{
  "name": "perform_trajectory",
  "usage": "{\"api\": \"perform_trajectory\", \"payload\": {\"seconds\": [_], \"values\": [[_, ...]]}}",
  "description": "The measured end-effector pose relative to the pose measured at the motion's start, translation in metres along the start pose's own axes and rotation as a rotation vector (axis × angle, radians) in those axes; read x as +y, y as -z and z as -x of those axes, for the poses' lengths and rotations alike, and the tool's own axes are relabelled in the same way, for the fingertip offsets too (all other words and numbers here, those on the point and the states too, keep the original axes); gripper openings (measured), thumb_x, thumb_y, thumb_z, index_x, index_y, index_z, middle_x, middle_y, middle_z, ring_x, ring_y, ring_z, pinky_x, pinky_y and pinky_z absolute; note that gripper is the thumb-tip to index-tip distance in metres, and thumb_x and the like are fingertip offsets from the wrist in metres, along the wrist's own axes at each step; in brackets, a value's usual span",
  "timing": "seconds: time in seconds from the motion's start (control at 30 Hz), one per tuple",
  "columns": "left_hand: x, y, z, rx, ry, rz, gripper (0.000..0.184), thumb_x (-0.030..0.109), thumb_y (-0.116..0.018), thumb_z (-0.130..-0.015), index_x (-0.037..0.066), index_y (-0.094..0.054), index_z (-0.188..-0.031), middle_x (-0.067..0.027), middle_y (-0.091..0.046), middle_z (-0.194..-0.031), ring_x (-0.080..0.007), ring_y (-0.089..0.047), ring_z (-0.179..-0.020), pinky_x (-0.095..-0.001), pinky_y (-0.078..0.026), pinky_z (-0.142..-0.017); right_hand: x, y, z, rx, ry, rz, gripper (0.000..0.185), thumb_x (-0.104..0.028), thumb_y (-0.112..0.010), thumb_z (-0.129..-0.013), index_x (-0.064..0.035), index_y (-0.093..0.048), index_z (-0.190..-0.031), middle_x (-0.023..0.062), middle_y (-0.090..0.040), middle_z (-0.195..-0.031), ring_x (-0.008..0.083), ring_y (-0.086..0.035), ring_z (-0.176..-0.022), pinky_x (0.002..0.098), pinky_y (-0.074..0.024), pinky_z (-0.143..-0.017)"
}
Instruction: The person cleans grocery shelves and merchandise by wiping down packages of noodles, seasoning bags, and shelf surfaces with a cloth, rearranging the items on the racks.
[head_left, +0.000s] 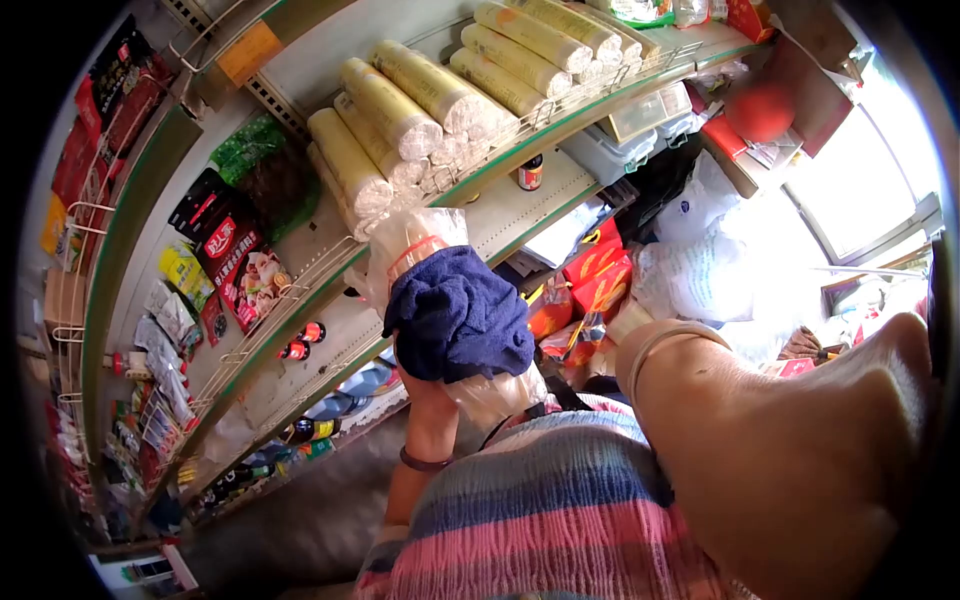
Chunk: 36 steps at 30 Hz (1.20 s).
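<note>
My left hand, below a dark bracelet, is closed around a clear plastic-wrapped package in front of the shelves. What is inside the wrapping is hard to make out; a reddish band shows near its top. A bunched navy cloth lies over the middle of the package and covers most of my left fingers. On the right my bare right forearm reaches in, with a pale bangle at the wrist. The right hand's fingers are hidden.
Yellow-wrapped rolls are stacked on the upper shelf behind a wire guard. A small dark bottle stands one level lower. Seasoning packets line the left shelf. Red packages and white plastic bags crowd the right.
</note>
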<state>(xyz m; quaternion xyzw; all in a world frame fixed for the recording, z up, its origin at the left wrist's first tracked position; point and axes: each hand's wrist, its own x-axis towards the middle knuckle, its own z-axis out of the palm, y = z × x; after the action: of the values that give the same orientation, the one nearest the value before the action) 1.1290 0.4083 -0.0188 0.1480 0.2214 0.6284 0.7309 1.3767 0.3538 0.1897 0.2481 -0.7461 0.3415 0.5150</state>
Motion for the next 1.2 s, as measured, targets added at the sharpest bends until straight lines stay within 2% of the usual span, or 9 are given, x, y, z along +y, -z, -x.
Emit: {"api": "perform_trajectory", "payload": {"seconds": [0.13, 0.27, 0.37, 0.4, 0.43, 1.0, 1.1, 1.2], "values": [[-0.004, -0.008, 0.006, 0.052, -0.015, 0.014, 0.048, 0.041, -0.03, -0.095, 0.008, -0.042, -0.128, -0.0116, -0.051, -0.124, -0.0274, -0.052, -0.112, -0.0448, -0.039, -0.099, -0.001, 0.001, 0.003, 0.002, -0.008, 0.025, 0.056, -0.03, -0.07, -0.067, -0.0149, -0.055, -0.118, 0.0137, -0.047, -0.124, 0.0317, -0.038, -0.12, 0.0508, -0.0253, -0.098], [-0.002, -0.007, 0.007, -0.075, 0.124, 0.157, 0.049, 0.043, -0.033, -0.094, 0.007, -0.044, -0.126, -0.0132, -0.052, -0.122, -0.0289, -0.052, -0.111, -0.0458, -0.04, -0.098, -0.004, 0.0, 0.005, 0.003, -0.024, 0.048, 0.056, -0.03, -0.07, -0.066, -0.0156, -0.055, -0.118, 0.0135, -0.047, -0.125, 0.0318, -0.037, -0.121, 0.0514, -0.0245, -0.098], [-0.001, -0.01, 0.006, -0.203, 0.208, 0.39, 0.049, 0.043, -0.032, -0.094, 0.007, -0.044, -0.125, -0.013, -0.052, -0.121, -0.0288, -0.052, -0.111, -0.0461, -0.04, -0.097, -0.001, -0.003, 0.004, 0.006, -0.023, 0.057, 0.056, -0.03, -0.07, -0.066, -0.0161, -0.055, -0.118, 0.0134, -0.047, -0.125, 0.0319, -0.037, -0.122, 0.0518, -0.0238, -0.099], [-0.003, -0.006, 0.006, -0.045, 0.133, 0.208, 0.051, 0.045, -0.032, -0.094, 0.007, -0.042, -0.127, -0.0128, -0.052, -0.122, -0.029, -0.052, -0.112, -0.0463, -0.039, -0.099, 0.0, -0.004, 0.005, 0.007, -0.02, 0.058, 0.056, -0.029, -0.07, -0.066, -0.0163, -0.055, -0.118, 0.0134, -0.046, -0.126, 0.0319, -0.036, -0.122, 0.052, -0.0236, -0.099], [-0.004, -0.003, 0.007, 0.015, 0.105, 0.146, 0.052, 0.045, -0.032, -0.094, 0.007, -0.042, -0.127, -0.0128, -0.051, -0.123, -0.029, -0.051, -0.112, -0.0462, -0.039, -0.099, 0.0, -0.004, 0.004, 0.015, -0.017, 0.058, 0.056, -0.029, -0.07, -0.066, -0.0165, -0.055, -0.118, 0.0133, -0.046, -0.126, 0.0319, -0.036, -0.123, 0.0521, -0.0234, -0.099], [-0.011, -0.008, 0.001, -0.065, 0.161, 0.151, 0.059, 0.051, -0.032, -0.092, 0.011, -0.031, -0.135, -0.0118, -0.04, -0.134, -0.0288, -0.043, -0.121, -0.0454, -0.035, -0.103, 0.006, -0.001, 0.013, 0.086, -0.055, 0.161, 0.057, -0.028, -0.07, -0.066, -0.0193, -0.055, -0.119, 0.0128, -0.044, -0.13, 0.0322, -0.032, -0.127, 0.0546, -0.0198, -0.102], [-0.009, -0.01, 0.005, -0.079, 0.161, 0.159, 0.06, 0.052, -0.032, -0.092, 0.012, -0.029, -0.137, -0.0116, -0.038, -0.136, -0.0288, -0.041, -0.123, -0.0453, -0.034, -0.103, 0.011, 0.002, 0.02, 0.128, -0.138, 0.24, 0.057, -0.028, -0.07, -0.066, -0.0198, -0.055, -0.119, 0.0126, -0.044, -0.131, 0.0322, -0.032, -0.128, 0.0551, -0.0191, -0.103], [-0.007, -0.019, 0.003, -0.104, 0.172, 0.183, 0.062, 0.053, -0.032, -0.092, 0.013, -0.028, -0.138, -0.0114, -0.036, -0.138, -0.0287, -0.039, -0.124, -0.0452, -0.033, -0.104, 0.026, 0.009, 0.036, 0.211, -0.374, 0.499, 0.057, -0.028, -0.07, -0.065, -0.0203, -0.055, -0.12, 0.0125, -0.043, -0.132, 0.0323, -0.031, -0.129, 0.0555, -0.0185, -0.103]]}}
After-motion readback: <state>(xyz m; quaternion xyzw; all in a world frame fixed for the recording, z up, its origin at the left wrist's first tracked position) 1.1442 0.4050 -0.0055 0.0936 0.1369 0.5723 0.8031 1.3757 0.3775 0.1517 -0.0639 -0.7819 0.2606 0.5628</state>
